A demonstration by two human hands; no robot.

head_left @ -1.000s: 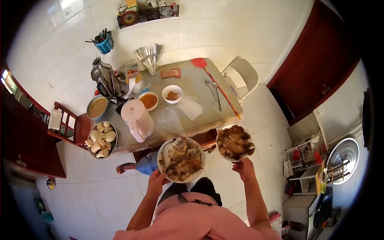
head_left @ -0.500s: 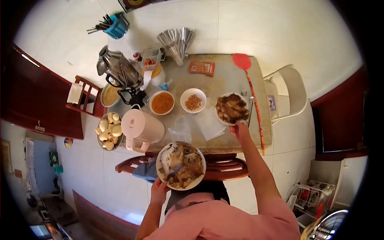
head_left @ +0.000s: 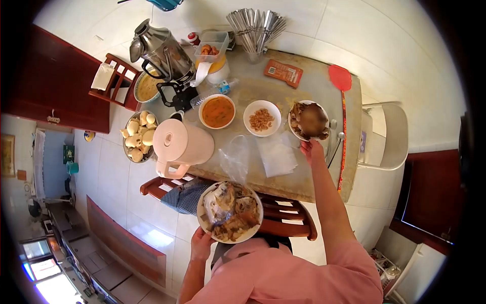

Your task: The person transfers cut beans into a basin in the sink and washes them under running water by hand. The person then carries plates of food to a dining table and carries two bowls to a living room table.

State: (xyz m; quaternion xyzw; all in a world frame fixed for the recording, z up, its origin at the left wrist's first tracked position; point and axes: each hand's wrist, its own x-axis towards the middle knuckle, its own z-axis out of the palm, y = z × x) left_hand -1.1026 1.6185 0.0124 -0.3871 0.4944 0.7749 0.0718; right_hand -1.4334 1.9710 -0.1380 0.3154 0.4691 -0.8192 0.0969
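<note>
My left hand (head_left: 201, 243) grips the rim of a white plate (head_left: 200, 215) holding fish pieces (head_left: 220, 203) and brown chopped food. The plate is held in front of my body, by the table's near edge. At the right part of the table, my right hand (head_left: 313, 150) has its fingers at the near rim of a white bowl. Dark brown pieces of food (head_left: 310, 119) fill this bowl; whether it rests fully on the table cannot be made out. Left of it stand a small white bowl of brown bits (head_left: 261, 119) and a bowl of orange-red soup (head_left: 217, 111).
A pink pitcher (head_left: 185, 144), a steel jug (head_left: 164, 55) and a bowl of pale buns (head_left: 139, 136) stand at left. Clear plastic bags (head_left: 276, 154) lie mid-table. Spoons (head_left: 335, 144) and a red fly swatter (head_left: 342, 126) lie right. A wooden chair (head_left: 286, 220) stands at the near edge.
My view has turned, so the table sits higher and tilted differently. My right hand and its bowl have moved slightly farther back on the table. My left hand still holds the plate.
</note>
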